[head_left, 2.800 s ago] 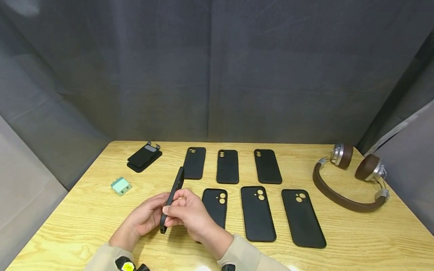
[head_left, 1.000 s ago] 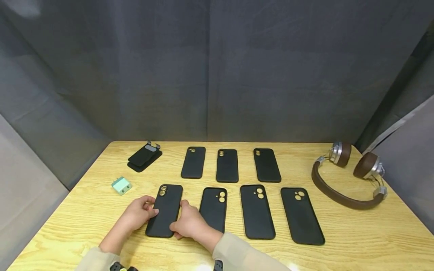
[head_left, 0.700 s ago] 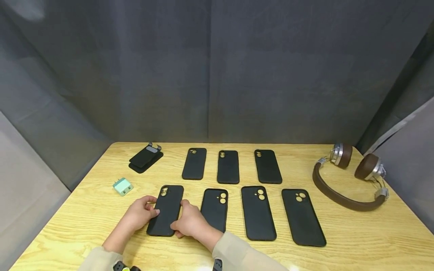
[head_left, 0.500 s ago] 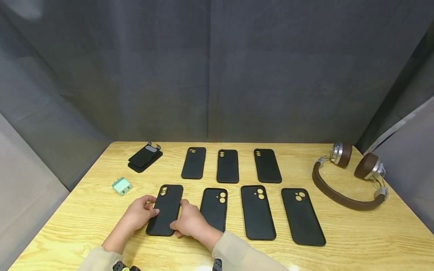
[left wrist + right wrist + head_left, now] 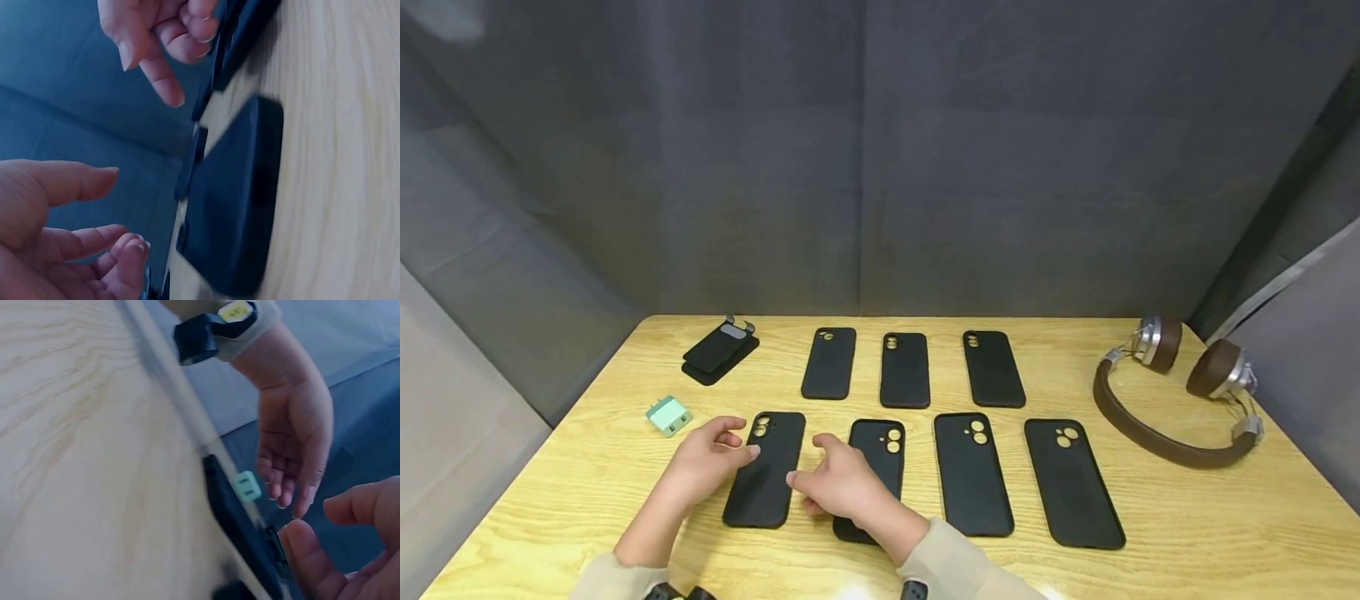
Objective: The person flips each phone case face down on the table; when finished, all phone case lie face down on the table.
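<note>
Wooden table (image 5: 1187, 517), dark curtain behind. Left hand (image 5: 703, 462) now lifted off, fingers loose and spread, holding nothing. Phone case (image 5: 765, 469) flat at the left end of the near row, released; placement likely finished. Right hand (image 5: 837, 483) likewise relaxed and empty. Half a second ago, both touching its edges.
</note>
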Demonstrator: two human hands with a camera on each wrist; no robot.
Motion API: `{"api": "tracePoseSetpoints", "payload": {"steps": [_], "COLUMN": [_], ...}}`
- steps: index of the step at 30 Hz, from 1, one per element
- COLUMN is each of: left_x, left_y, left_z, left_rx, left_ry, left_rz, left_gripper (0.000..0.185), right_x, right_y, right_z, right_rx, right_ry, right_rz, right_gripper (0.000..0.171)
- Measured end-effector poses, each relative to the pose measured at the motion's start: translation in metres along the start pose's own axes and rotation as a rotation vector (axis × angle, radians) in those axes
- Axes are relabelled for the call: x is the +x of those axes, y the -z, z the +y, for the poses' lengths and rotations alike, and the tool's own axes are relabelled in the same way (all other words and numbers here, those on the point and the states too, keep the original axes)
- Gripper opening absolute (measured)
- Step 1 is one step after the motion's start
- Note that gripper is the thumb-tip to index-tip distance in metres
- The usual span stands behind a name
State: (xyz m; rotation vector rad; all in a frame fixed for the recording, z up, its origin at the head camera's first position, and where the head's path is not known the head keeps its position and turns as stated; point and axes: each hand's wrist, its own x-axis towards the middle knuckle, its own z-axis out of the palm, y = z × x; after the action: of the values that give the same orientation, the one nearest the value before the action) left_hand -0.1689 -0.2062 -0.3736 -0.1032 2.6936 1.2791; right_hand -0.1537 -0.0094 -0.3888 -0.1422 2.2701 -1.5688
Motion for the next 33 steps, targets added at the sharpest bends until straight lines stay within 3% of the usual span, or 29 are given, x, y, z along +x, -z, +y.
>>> {"api": "tracePoseSetpoints", "payload": {"steps": [9, 15, 21, 33], "left_x": [-0.007, -0.008, -0.005, 0.000], "left_y": [-0.021, -0.038, -0.056, -0.084], "left_z": [0.031, 0.045, 0.045, 0.041], "left_rx": [-0.137, -0.198, -0.262, -0.295], "left_ry": [-0.097, -0.131, -0.150, -0.082], "left_rz": [-0.082, -0.130, -0.213, -0.282], "left_gripper": [0.043, 0.040, 0.040, 0.041], "right_x": [-0.025, -0.039, -0.045, -0.045], "right_y": [0.045, 0.065, 0.075, 0.078], "right_z": [0.001, 0.007, 0.020, 0.039], "right_rx": [-0.064, -0.089, -0.112, -0.142], "right_ry": [0.066, 0.035, -0.006, -0.031], "right_rz": [0.017, 0.037, 0.064, 0.086], "right_gripper": [0.065, 0.064, 0.064, 0.064]}}
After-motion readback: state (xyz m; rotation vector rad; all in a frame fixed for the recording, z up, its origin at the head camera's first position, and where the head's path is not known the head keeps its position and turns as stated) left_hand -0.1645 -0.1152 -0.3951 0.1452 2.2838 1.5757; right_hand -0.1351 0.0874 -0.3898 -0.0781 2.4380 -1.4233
